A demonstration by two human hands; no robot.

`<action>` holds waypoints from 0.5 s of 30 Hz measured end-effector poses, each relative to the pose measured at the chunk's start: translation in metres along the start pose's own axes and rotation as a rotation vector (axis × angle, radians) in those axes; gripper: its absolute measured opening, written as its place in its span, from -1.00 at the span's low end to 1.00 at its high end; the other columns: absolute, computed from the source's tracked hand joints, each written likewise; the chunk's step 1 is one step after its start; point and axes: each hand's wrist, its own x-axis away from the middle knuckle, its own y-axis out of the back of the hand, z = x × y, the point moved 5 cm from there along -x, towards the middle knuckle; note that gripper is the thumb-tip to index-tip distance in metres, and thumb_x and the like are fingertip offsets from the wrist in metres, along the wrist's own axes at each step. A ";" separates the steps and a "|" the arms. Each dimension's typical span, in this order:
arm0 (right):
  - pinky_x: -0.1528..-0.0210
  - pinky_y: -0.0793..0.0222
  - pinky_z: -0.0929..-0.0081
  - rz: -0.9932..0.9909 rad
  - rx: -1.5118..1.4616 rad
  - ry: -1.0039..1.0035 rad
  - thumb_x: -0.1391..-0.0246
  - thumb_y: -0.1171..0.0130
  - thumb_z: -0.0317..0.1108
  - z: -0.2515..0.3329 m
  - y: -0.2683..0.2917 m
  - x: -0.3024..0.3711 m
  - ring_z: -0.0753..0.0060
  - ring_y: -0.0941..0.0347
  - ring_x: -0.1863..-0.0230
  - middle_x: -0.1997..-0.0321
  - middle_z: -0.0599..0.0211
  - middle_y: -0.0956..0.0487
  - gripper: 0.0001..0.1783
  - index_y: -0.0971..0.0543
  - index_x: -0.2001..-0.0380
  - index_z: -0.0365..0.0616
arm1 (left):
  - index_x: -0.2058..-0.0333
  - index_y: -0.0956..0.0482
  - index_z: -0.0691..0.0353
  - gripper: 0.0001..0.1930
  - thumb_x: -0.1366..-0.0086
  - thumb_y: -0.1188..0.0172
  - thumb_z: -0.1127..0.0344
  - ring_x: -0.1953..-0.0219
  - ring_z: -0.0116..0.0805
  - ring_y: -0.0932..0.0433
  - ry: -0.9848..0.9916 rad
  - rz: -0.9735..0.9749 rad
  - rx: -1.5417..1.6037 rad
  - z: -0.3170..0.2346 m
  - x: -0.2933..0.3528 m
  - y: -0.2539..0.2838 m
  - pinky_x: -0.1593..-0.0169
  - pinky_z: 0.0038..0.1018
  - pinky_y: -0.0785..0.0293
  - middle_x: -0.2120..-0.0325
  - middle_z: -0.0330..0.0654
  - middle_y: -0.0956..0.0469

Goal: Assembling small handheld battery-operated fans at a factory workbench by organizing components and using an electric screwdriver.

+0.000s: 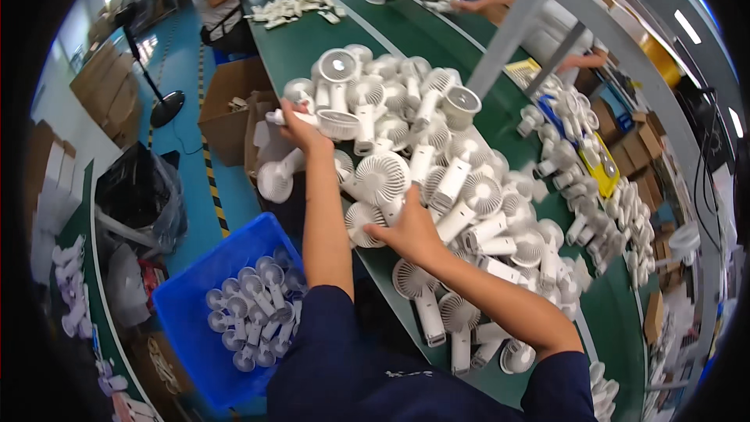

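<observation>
A large heap of white handheld fans (476, 195) covers the near part of the green table. My left hand (305, 131) is closed round the handle of one fan (338, 125), which lies sideways at the heap's left edge. Beside that wrist, another fan (275, 181) is at the table's edge; my forearm hides part of its handle. My right hand (414, 234) reaches into the heap, fingers round the handle of a fan (383, 177) whose round grille faces up. Its thumb lies over a neighbouring fan (364, 223).
A blue bin (183, 289) with several fans stands on the floor at left. Cardboard boxes (230, 101) stand against the table's left side. A grey metal post (512, 27) rises from the table. More fans and a yellow tray (608, 168) lie beyond; other people sit farther along.
</observation>
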 end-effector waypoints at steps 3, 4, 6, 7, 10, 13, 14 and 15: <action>0.23 -0.43 0.21 0.044 0.072 -0.005 0.29 -0.39 -0.08 -0.001 -0.007 -0.005 -0.19 -0.50 0.28 0.34 -0.30 -0.51 -0.08 -0.09 0.10 -0.52 | 0.57 -0.27 0.21 -0.73 -0.14 -0.11 0.21 0.51 -0.26 -0.49 0.180 -0.169 0.015 0.010 -0.007 0.016 0.32 -0.34 -0.47 0.68 -0.23 -0.32; 0.24 -0.44 0.24 0.149 -0.008 -0.125 0.31 -0.40 -0.07 -0.004 -0.012 -0.006 -0.15 -0.51 0.31 0.35 -0.27 -0.51 -0.07 -0.10 0.10 -0.52 | 0.55 -0.27 0.22 -0.74 -0.12 -0.11 0.22 0.49 -0.24 -0.51 0.193 -0.229 0.018 0.014 -0.015 0.027 0.33 -0.30 -0.48 0.67 -0.21 -0.32; 0.21 -0.43 0.29 0.169 -0.133 -0.205 0.37 -0.43 -0.06 -0.028 -0.019 -0.014 -0.01 -0.51 0.29 0.30 -0.18 -0.51 -0.08 -0.16 0.11 -0.46 | 0.45 -0.31 0.25 -0.74 -0.09 -0.15 0.21 0.49 -0.26 -0.51 0.238 -0.214 -0.056 0.015 -0.005 0.015 0.36 -0.31 -0.49 0.63 -0.20 -0.35; 0.16 -0.41 0.29 0.094 -0.144 -0.182 0.38 -0.44 -0.07 -0.025 -0.009 -0.012 0.01 -0.50 0.23 0.24 -0.17 -0.50 -0.10 -0.19 0.11 -0.44 | 0.41 -0.32 0.27 -0.73 -0.08 -0.16 0.21 0.49 -0.27 -0.51 0.276 -0.198 -0.065 0.017 0.000 0.012 0.36 -0.33 -0.49 0.61 -0.20 -0.36; 0.02 -0.33 0.30 -0.050 -0.146 -0.035 0.37 -0.45 -0.11 -0.007 0.024 -0.009 0.08 -0.42 0.07 0.11 -0.10 -0.45 -0.13 -0.23 0.08 -0.39 | 0.29 -0.41 0.32 -0.68 -0.12 -0.21 0.19 0.45 -0.38 -0.53 0.248 -0.113 -0.060 0.032 -0.002 0.007 0.31 -0.41 -0.42 0.55 -0.20 -0.46; 0.63 -0.32 0.63 -0.057 -0.278 -0.281 0.32 -0.46 -0.18 -0.002 0.061 0.004 0.59 -0.38 0.65 0.43 0.28 -0.51 -0.24 -0.26 0.09 -0.23 | 0.34 -0.41 0.30 -0.69 -0.16 -0.19 0.15 0.42 -0.39 -0.51 0.296 -0.043 -0.126 0.013 -0.011 0.018 0.31 -0.44 -0.39 0.56 -0.21 -0.46; 0.64 -0.30 0.63 -0.124 -0.269 -0.245 0.29 -0.44 -0.22 -0.010 0.081 0.002 0.60 -0.35 0.67 0.48 0.34 -0.48 -0.32 -0.29 0.14 -0.20 | 0.36 -0.41 0.28 -0.69 -0.17 -0.17 0.12 0.42 -0.42 -0.49 0.283 -0.079 -0.115 0.011 -0.004 0.012 0.29 -0.46 -0.37 0.56 -0.23 -0.46; 0.66 -0.27 0.64 -0.169 -0.427 -0.234 0.26 -0.41 -0.26 -0.010 0.092 -0.001 0.62 -0.32 0.67 0.53 0.41 -0.43 -0.40 -0.30 0.18 -0.19 | 0.36 -0.41 0.28 -0.69 -0.17 -0.17 0.12 0.42 -0.42 -0.49 0.284 -0.078 -0.118 0.011 -0.002 0.011 0.29 -0.46 -0.37 0.56 -0.23 -0.46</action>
